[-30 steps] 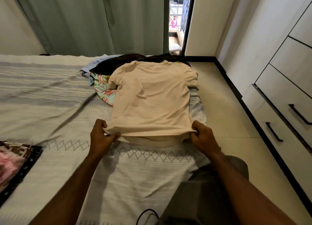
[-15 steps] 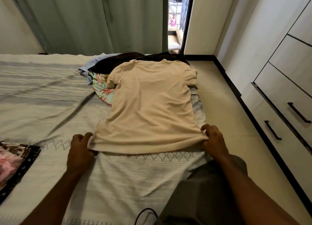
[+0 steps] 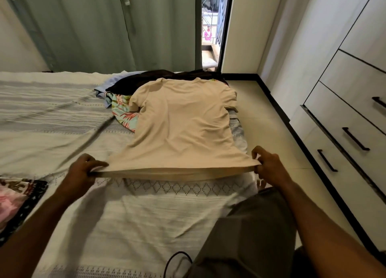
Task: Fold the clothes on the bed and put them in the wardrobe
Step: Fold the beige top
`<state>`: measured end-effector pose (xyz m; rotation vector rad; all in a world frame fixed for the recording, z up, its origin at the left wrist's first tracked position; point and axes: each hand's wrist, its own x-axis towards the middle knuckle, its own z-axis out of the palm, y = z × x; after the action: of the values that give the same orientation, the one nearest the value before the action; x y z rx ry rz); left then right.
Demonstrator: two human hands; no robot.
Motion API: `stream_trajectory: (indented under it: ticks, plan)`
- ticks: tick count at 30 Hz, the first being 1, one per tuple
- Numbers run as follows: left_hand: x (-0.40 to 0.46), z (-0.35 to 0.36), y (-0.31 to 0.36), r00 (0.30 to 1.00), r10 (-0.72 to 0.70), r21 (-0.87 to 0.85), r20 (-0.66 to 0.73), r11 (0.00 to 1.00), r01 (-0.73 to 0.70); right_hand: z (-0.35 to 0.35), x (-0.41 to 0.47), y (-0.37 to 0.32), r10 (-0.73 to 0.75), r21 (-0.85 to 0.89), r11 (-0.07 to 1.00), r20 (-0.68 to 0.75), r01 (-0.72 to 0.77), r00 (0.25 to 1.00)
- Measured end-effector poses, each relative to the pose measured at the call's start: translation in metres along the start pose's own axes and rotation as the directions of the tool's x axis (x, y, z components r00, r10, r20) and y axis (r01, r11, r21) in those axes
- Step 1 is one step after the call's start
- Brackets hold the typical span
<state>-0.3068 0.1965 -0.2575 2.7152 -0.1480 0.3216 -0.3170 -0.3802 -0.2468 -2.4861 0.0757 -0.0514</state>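
Beige T-shirt [image 3: 183,127] hem pinched taut between both hands, left [image 3: 83,169] and right [image 3: 269,166].

A: What is behind the bed?
B: A green curtain [image 3: 83,27] hangs there, and beside it a narrow opening [image 3: 212,27] shows the outside.

A: And on the near side?
B: A black cable [image 3: 177,261] loops at the bottom edge; the floor [image 3: 261,121] is pale tile.

Bare forearms, grey-olive shorts [image 3: 246,236]
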Motion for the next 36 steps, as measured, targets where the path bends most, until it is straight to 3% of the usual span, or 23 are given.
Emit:
stream_trajectory:
  ticks: [3,6,9,13,16,18,22,24,28,32,36]
  plan:
    - [0.001,-0.019,-0.004,0.981,0.187,0.043,-0.042,0.982,-0.186,-0.018,-0.007,0.006,-0.086,-0.063,0.995,-0.064,0.082,0.994]
    - [-0.012,-0.011,-0.012,0.967,0.241,0.047,0.078,0.968,-0.245,-0.016,-0.014,0.021,-0.144,-0.269,0.946,0.154,0.181,0.978]
    - [-0.024,0.009,-0.020,0.959,0.222,0.033,0.175,0.972,-0.231,-0.001,-0.018,0.024,-0.071,-0.413,0.875,0.404,0.251,0.912]
    - [-0.033,0.016,-0.028,0.915,0.262,0.041,0.305,0.957,-0.288,0.002,-0.018,0.027,-0.014,-0.490,0.823,0.489,0.288,0.872]
    - [-0.035,0.007,-0.009,0.945,0.168,-0.079,0.282,0.985,-0.151,-0.004,-0.014,0.030,-0.055,-0.445,0.868,0.353,0.219,0.934]
    - [-0.024,0.012,0.006,0.987,-0.040,-0.162,0.158,0.985,0.066,0.007,0.000,0.019,0.001,-0.344,0.934,0.261,0.092,0.965]
    - [0.022,0.046,0.023,0.903,-0.425,-0.152,0.063,0.890,0.429,0.051,0.035,-0.016,0.184,-0.246,0.957,0.108,-0.153,0.977]
    - [0.031,0.059,0.027,0.888,-0.458,-0.066,0.043,0.886,0.460,0.068,0.043,-0.027,0.234,-0.197,0.954,0.026,-0.224,0.972]
    - [0.017,0.073,0.016,0.911,-0.385,0.163,0.149,0.918,0.361,0.078,0.028,-0.022,0.324,-0.236,0.918,-0.015,-0.318,0.946]
    - [0.029,0.060,0.000,0.910,-0.382,-0.011,0.159,0.921,0.389,0.070,0.037,-0.014,0.258,-0.451,0.850,-0.096,-0.273,0.961]
    - [0.075,0.065,0.000,0.949,-0.306,-0.147,0.083,0.938,0.315,0.081,0.081,-0.032,0.059,-0.563,0.805,-0.240,-0.188,0.969]
